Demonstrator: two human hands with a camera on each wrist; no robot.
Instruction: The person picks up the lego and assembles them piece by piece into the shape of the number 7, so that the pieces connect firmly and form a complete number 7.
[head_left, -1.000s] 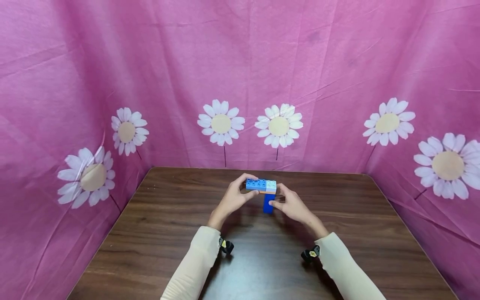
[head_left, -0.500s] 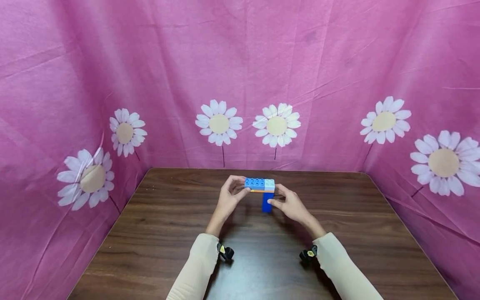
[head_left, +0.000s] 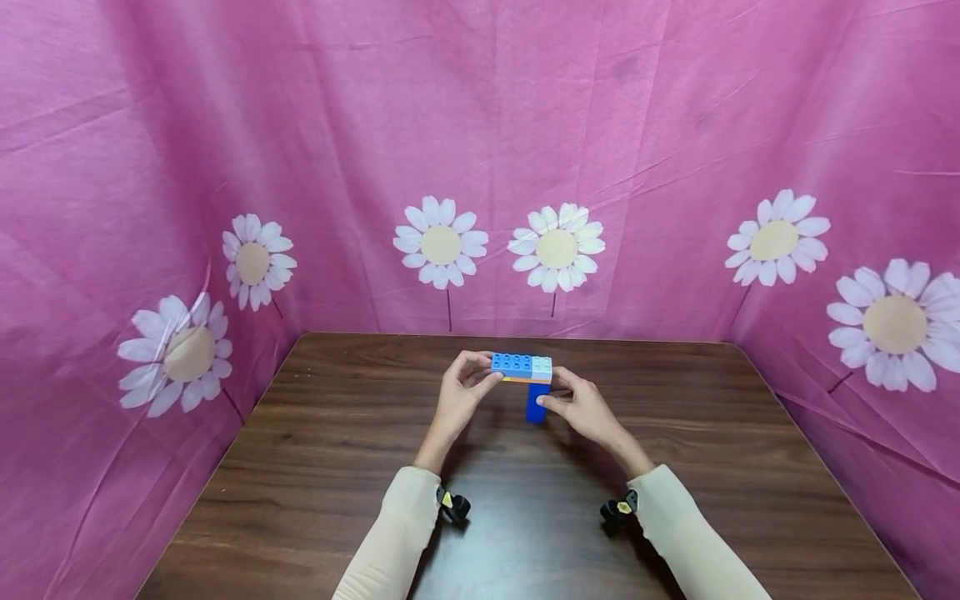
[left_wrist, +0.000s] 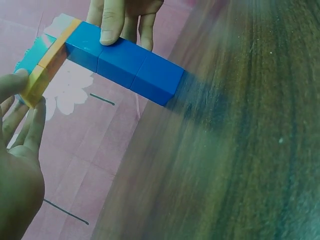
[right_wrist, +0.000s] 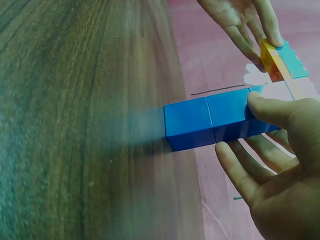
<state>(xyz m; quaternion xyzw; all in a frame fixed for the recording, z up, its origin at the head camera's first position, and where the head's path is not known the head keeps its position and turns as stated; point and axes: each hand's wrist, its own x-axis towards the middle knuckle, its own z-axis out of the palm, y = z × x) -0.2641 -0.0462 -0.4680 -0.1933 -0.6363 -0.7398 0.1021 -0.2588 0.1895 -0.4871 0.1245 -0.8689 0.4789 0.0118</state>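
Note:
A toy brick build stands upright on the table. Several dark blue bricks [left_wrist: 120, 62] make its column, which casts a faint reflection on the wood. Across the top lies an orange and yellow layer [left_wrist: 52, 52], jutting out to the left beyond the column. On that layer sit a studded blue brick [head_left: 512, 365] and a pale blue brick [head_left: 542, 368], side by side. My left hand [head_left: 457, 400] pinches the jutting left end between thumb and fingers. With thumb in front and fingers behind, my right hand [head_left: 588, 410] holds the column's upper part.
The brown wooden table [head_left: 315, 467] extends around the build on all sides. A pink curtain [head_left: 480, 125] printed with white daisies hangs behind it and along both sides. Dark cameras [head_left: 454, 507] are strapped at both wrists.
My left hand has slid left along the top bricks to their outer end, uncovering the yellow part below. The right hand keeps its grip on the column, and the build stays in place.

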